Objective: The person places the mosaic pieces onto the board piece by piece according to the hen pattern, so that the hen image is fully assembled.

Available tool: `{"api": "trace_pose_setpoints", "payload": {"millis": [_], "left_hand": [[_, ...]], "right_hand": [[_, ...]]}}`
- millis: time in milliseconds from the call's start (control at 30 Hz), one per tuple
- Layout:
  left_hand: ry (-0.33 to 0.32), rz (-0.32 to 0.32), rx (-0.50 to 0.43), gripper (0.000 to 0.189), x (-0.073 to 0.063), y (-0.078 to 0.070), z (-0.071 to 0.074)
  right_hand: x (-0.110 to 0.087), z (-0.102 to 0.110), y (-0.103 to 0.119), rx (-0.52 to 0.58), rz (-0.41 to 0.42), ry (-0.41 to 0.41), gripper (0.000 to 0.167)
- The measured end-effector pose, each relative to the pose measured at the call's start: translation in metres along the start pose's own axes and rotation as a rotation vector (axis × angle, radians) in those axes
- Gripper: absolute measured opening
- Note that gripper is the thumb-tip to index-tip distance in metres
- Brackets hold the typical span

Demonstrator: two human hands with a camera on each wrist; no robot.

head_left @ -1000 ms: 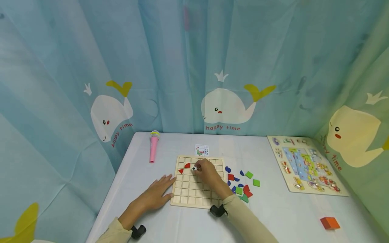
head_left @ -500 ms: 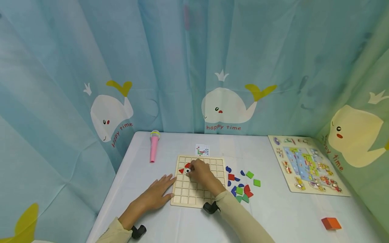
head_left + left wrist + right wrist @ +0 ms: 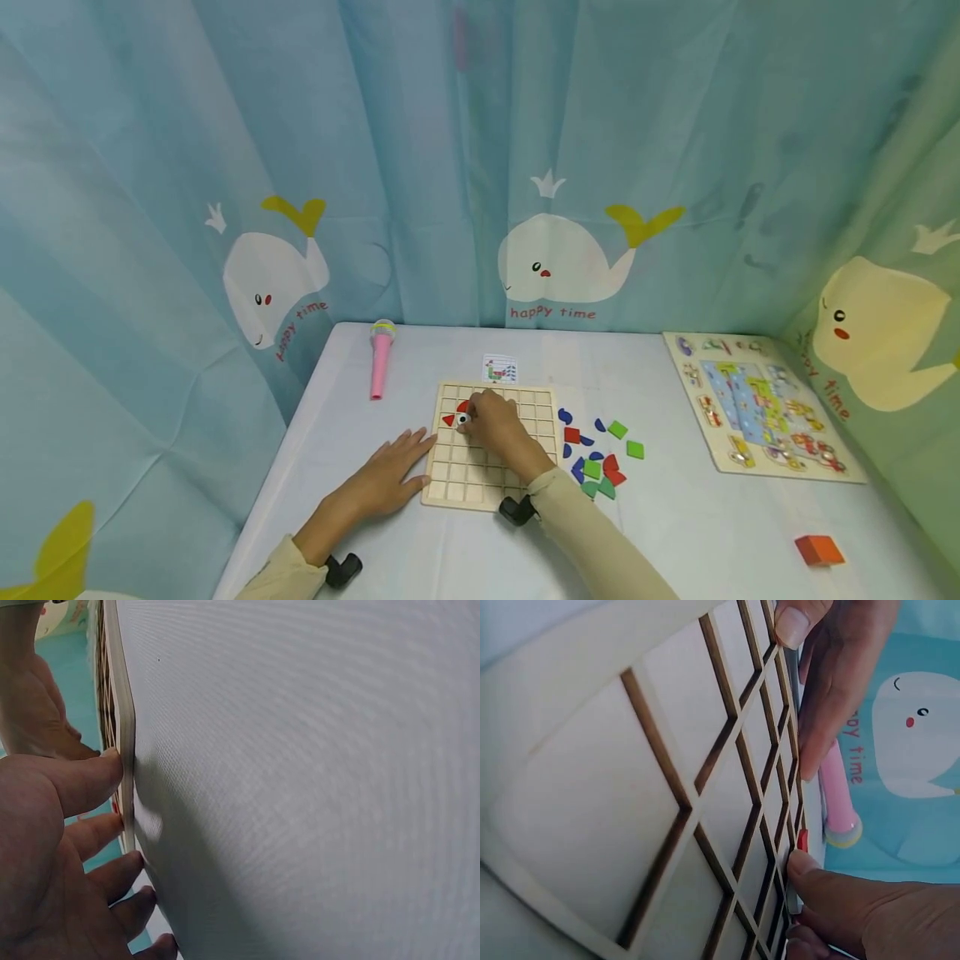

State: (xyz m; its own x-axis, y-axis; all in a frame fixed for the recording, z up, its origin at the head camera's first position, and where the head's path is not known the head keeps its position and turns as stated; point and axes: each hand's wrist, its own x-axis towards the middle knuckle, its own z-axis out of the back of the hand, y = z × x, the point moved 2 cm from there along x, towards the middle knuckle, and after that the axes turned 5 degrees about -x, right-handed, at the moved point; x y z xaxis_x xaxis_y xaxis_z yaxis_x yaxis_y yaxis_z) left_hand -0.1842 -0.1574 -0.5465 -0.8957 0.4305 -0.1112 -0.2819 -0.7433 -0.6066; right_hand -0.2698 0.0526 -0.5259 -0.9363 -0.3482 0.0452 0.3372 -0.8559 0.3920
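Note:
The wooden grid board (image 3: 468, 492) lies on the white table. My right hand (image 3: 501, 427) is over its upper left cells and pinches a white tile with a black eye dot (image 3: 462, 419). In the right wrist view, the thumb (image 3: 829, 896) and a finger close on the tile at the grid. Left of the tile sits a red triangle (image 3: 448, 420), and just above it a red quarter-circle piece (image 3: 462, 407), partly covered by the fingers. My left hand (image 3: 387, 475) rests with spread fingers, its thumb and index fingertip against the board's left edge, as the left wrist view (image 3: 82, 847) also has it.
A small pattern card (image 3: 500, 369) lies behind the board. To its right are scattered blue, red and green pieces (image 3: 592, 470). A pink toy microphone (image 3: 380, 367) lies back left, a picture puzzle board (image 3: 720, 446) back right, and an orange block (image 3: 819, 550) front right.
My right hand has moved left with the eye tile, bringing it beside the red triangle and below the red quarter-circle. My left hand has stayed at the board's edge.

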Motion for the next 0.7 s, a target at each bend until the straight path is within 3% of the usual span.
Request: {"api": "trace_pose_setpoints", "payload": {"millis": [367,700], "left_hand": [[-0.003,0.001,-0.006,0.062,0.0,-0.0011,0.0001],[-0.005,-0.008,-0.009,0.061,-0.0016,-0.0015,0.0001]], "right_hand": [[-0.003,-0.0004,0.0004,0.018,0.005,-0.031,0.006],[-0.0052,-0.0046,0.0013,0.023,0.028,-0.085,0.006]]}}
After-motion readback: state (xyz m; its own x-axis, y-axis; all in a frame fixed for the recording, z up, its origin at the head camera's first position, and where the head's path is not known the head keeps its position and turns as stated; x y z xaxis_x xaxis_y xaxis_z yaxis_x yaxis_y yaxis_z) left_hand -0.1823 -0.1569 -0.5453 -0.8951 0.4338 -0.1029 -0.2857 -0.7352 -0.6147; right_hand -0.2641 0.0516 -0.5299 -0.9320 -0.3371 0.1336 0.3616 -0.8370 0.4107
